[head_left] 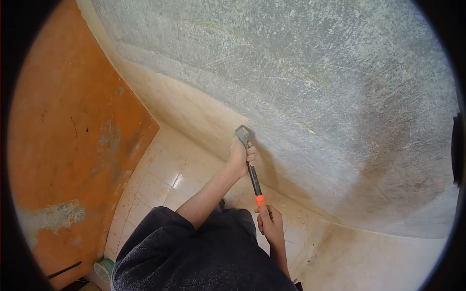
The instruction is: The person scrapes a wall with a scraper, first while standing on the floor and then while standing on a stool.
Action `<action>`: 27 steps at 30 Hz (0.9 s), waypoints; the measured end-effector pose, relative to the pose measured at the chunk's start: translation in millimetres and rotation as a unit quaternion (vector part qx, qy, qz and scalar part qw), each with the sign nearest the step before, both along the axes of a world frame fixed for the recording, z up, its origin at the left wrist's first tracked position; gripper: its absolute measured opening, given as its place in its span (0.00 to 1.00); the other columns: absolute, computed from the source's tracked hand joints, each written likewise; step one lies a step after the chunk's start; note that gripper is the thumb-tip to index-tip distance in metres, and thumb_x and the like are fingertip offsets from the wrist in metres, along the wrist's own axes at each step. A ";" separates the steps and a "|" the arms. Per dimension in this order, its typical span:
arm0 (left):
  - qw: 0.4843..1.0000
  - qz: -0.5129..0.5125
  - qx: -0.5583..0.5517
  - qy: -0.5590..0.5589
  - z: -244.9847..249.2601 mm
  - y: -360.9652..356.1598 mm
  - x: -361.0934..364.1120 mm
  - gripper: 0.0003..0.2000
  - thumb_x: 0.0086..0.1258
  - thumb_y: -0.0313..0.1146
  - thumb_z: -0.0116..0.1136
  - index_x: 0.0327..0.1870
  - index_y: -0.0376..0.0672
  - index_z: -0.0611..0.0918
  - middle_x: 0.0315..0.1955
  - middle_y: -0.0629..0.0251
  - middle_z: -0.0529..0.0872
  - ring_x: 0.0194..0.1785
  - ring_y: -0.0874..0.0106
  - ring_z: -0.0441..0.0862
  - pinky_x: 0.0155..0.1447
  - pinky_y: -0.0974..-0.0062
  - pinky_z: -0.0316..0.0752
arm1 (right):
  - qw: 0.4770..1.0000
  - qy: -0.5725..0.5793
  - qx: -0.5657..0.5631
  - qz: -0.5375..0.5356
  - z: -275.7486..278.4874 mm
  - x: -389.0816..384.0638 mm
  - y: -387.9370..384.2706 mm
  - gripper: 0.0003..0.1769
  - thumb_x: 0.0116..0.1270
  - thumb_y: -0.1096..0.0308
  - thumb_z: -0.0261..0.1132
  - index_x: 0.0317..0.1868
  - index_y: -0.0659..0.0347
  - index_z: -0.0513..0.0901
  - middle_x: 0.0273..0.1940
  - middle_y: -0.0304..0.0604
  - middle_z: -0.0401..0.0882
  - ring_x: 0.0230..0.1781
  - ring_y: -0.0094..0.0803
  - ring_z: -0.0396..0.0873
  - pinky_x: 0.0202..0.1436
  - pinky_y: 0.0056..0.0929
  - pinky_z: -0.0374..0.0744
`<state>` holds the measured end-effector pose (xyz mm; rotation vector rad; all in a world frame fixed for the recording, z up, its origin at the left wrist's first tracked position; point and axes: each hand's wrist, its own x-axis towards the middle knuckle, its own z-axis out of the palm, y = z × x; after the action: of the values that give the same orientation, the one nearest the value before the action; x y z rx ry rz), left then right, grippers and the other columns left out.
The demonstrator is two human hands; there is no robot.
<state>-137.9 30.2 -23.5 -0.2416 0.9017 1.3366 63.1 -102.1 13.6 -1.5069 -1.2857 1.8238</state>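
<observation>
- A broad grey wall surface with a rough, streaky, scuffed finish [310,63] fills the upper right of your view, with a darker brownish area [388,131] towards its right side
- Along its lower edge runs a smooth cream-coloured wall band [179,104], meeting the pale, dusty tiled floor [155,167] below
- To your left stands an orange painted wall [63,121], marked by flaking grey patches, the largest one [60,216] low down on it
- You hold a long-handled tool with a grey metal head, a black shaft and a bright orange section [254,179]; it slants between your hands, its head up by the border of the cream band and the grey surface, though whether the metal touches the wall you cannot tell from this view
- Your left hand [239,156] is nearer the head, its fingers [251,154] closed around the upper part of the tool, just below the metal
- Your right hand [271,225] is at the lower part of the tool, its fingers curled around it at the orange section
- You wear dark, loose clothing [194,252], dusted pale on the left sleeve
- At the lower left, a green and whitish round container [104,268] sits near the foot of the orange wall, with a thin dark stick-like object [64,270] close by
</observation>
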 end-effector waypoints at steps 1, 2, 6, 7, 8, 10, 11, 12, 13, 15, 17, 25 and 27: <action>1.000 -0.015 -0.001 -0.001 -1.1 -3.1 5.1 0.17 0.75 0.50 0.31 0.30 0.52 0.66 0.14 0.78 0.57 0.13 0.80 0.52 0.18 0.77 0.51 | 1.000 0.000 -0.003 -0.002 -0.6 3.4 -3.4 0.19 0.78 0.56 0.56 0.38 0.65 0.79 0.17 0.31 0.68 0.14 0.16 0.64 0.17 0.19 0.62; 1.000 -0.019 -0.004 -0.002 -3.0 -5.9 11.3 0.17 0.75 0.50 0.31 0.30 0.52 0.66 0.14 0.78 0.57 0.13 0.80 0.52 0.18 0.77 0.51 | 1.000 0.001 -0.013 0.003 -0.9 9.4 -7.0 0.19 0.78 0.55 0.56 0.39 0.65 0.78 0.18 0.32 0.69 0.14 0.16 0.65 0.17 0.19 0.62; 0.997 -0.072 0.013 -0.018 -3.7 -12.1 54.5 0.20 0.77 0.56 0.29 0.30 0.52 0.67 0.15 0.77 0.60 0.15 0.79 0.54 0.20 0.76 0.53 | 0.997 0.020 -0.061 -0.035 8.1 33.9 -25.8 0.20 0.77 0.52 0.57 0.42 0.64 0.78 0.22 0.35 0.73 0.17 0.18 0.69 0.18 0.19 0.64; 0.996 -0.085 0.009 -0.015 -3.8 -13.6 68.3 0.22 0.77 0.58 0.28 0.31 0.52 0.67 0.16 0.77 0.61 0.16 0.79 0.55 0.21 0.76 0.54 | 0.997 0.017 -0.063 -0.044 7.1 44.3 -31.4 0.20 0.77 0.52 0.57 0.42 0.64 0.78 0.22 0.35 0.73 0.17 0.18 0.69 0.18 0.19 0.64; 0.995 -0.094 0.008 -0.017 -3.2 -14.7 81.4 0.22 0.77 0.58 0.28 0.31 0.52 0.67 0.16 0.77 0.61 0.16 0.79 0.55 0.21 0.76 0.54 | 0.996 0.039 -0.068 -0.051 4.3 55.2 -36.0 0.21 0.77 0.51 0.56 0.43 0.64 0.77 0.23 0.35 0.74 0.18 0.19 0.70 0.18 0.19 0.65; 0.994 -0.108 0.016 -0.028 -2.8 -19.3 110.9 0.26 0.77 0.63 0.27 0.32 0.51 0.68 0.16 0.76 0.63 0.16 0.79 0.56 0.21 0.75 0.56 | 0.993 0.059 -0.074 -0.067 -0.6 78.1 -45.2 0.22 0.76 0.50 0.56 0.43 0.64 0.77 0.24 0.36 0.74 0.19 0.19 0.71 0.18 0.19 0.65; 0.993 -0.115 0.015 -0.030 -3.0 -20.8 125.7 0.26 0.77 0.63 0.27 0.32 0.51 0.68 0.16 0.76 0.63 0.16 0.79 0.56 0.21 0.75 0.56 | 0.991 0.068 -0.081 -0.079 -2.7 90.3 -48.6 0.22 0.77 0.49 0.55 0.44 0.64 0.77 0.23 0.35 0.74 0.18 0.19 0.70 0.18 0.20 0.65; 0.992 -0.123 0.012 -0.021 -3.8 -20.8 139.4 0.27 0.78 0.63 0.25 0.33 0.50 0.68 0.17 0.75 0.64 0.17 0.78 0.57 0.21 0.75 0.57 | 0.989 0.076 -0.087 -0.089 -5.0 101.8 -51.0 0.22 0.77 0.49 0.55 0.44 0.64 0.76 0.23 0.35 0.73 0.17 0.20 0.69 0.18 0.20 0.65; 0.991 -0.131 0.010 -0.013 -4.5 -22.5 155.8 0.28 0.78 0.63 0.23 0.34 0.49 0.68 0.18 0.74 0.65 0.17 0.78 0.58 0.21 0.75 0.58 | 0.989 0.074 -0.087 -0.094 -6.8 115.7 -54.6 0.22 0.77 0.49 0.55 0.44 0.64 0.76 0.23 0.35 0.73 0.17 0.20 0.69 0.18 0.20 0.65; 0.992 -0.127 0.027 -0.005 -9.3 -25.8 188.7 0.27 0.78 0.62 0.24 0.35 0.49 0.68 0.19 0.74 0.66 0.18 0.78 0.59 0.21 0.75 0.60 | 0.991 0.065 -0.068 -0.090 -9.9 145.0 -59.4 0.23 0.78 0.49 0.54 0.44 0.64 0.76 0.21 0.34 0.70 0.15 0.19 0.66 0.17 0.20 0.64; 0.992 -0.118 0.043 0.006 -16.7 -33.2 225.7 0.26 0.79 0.61 0.25 0.36 0.49 0.69 0.20 0.74 0.68 0.18 0.78 0.61 0.21 0.76 0.61 | 0.990 0.062 -0.069 -0.106 -13.8 174.5 -63.8 0.23 0.78 0.48 0.53 0.44 0.64 0.75 0.20 0.33 0.69 0.14 0.19 0.65 0.17 0.19 0.63; 0.975 -0.106 0.058 0.186 -27.6 -74.3 404.0 0.21 0.81 0.55 0.34 0.48 0.44 0.68 0.24 0.72 0.71 0.19 0.81 0.68 0.21 0.77 0.67 | 0.994 0.017 -0.049 -0.094 -38.9 333.9 -68.2 0.26 0.77 0.45 0.53 0.43 0.64 0.75 0.21 0.35 0.70 0.14 0.19 0.67 0.16 0.19 0.65; 0.974 -0.101 0.045 0.196 -28.7 -74.8 431.8 0.21 0.81 0.54 0.34 0.50 0.43 0.68 0.24 0.72 0.71 0.19 0.80 0.68 0.21 0.77 0.67 | 0.994 0.014 -0.056 -0.089 -36.6 364.9 -62.6 0.26 0.77 0.45 0.53 0.43 0.64 0.75 0.23 0.37 0.72 0.14 0.20 0.67 0.16 0.20 0.65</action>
<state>293.9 -44.5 -52.2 0.1898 1.1585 1.2514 428.1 -164.7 -23.0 -1.5938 -1.0159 1.8210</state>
